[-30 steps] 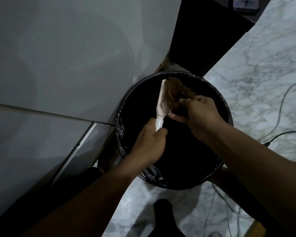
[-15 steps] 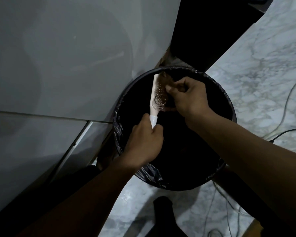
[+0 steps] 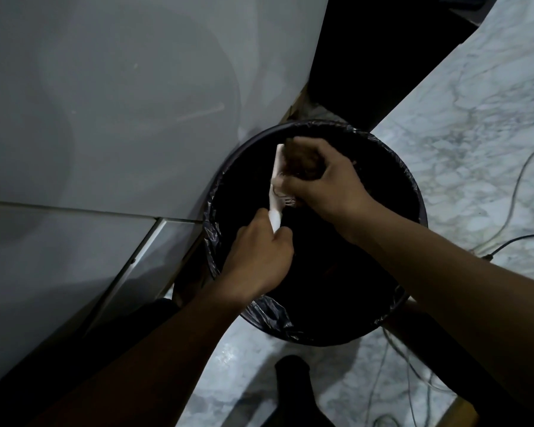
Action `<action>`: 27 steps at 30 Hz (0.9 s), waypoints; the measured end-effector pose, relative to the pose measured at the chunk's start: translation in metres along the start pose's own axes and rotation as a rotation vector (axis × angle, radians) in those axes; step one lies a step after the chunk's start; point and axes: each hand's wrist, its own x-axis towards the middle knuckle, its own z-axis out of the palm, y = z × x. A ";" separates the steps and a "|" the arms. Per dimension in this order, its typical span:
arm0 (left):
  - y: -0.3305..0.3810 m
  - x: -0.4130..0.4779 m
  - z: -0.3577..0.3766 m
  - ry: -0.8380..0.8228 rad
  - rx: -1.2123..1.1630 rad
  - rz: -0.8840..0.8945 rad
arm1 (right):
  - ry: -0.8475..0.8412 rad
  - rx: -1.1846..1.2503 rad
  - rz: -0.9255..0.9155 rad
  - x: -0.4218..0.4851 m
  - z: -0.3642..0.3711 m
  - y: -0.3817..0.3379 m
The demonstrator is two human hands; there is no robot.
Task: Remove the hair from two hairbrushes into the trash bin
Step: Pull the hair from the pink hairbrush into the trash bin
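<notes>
A white hairbrush (image 3: 276, 183) stands nearly upright over the round black trash bin (image 3: 412, 186), which is lined with a black bag. My left hand (image 3: 258, 260) is closed around the brush's handle from below. My right hand (image 3: 324, 181) lies against the bristle side, its fingers pinching a brown clump of hair (image 3: 301, 158) that still clings to the upper bristles. Most of the bristles are hidden behind my right hand. Only one brush is in view.
A pale wall or cabinet panel (image 3: 121, 103) stands directly left of the bin. The floor is white marble (image 3: 475, 118), with thin cables (image 3: 512, 192) trailing at the right. A dark object (image 3: 293, 392) sits on the floor below the bin.
My right hand has slid down along the bristles from the brush's top toward its neck, gathering the hair clump. The left hand keeps the handle in about the same place.
</notes>
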 end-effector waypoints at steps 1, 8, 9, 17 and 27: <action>0.001 0.000 0.000 0.009 -0.010 -0.002 | 0.025 -0.047 -0.021 0.002 0.000 0.004; 0.000 0.000 -0.001 0.018 -0.056 0.060 | 0.171 0.296 0.183 0.007 -0.013 -0.005; 0.000 0.000 -0.001 0.019 -0.063 0.067 | 0.176 0.366 0.232 0.007 -0.013 -0.008; -0.007 0.001 -0.001 -0.006 0.017 0.039 | 0.079 0.269 0.361 0.008 -0.012 -0.013; -0.010 -0.001 -0.001 0.024 0.156 0.147 | 0.045 -0.110 -0.113 0.009 -0.018 0.001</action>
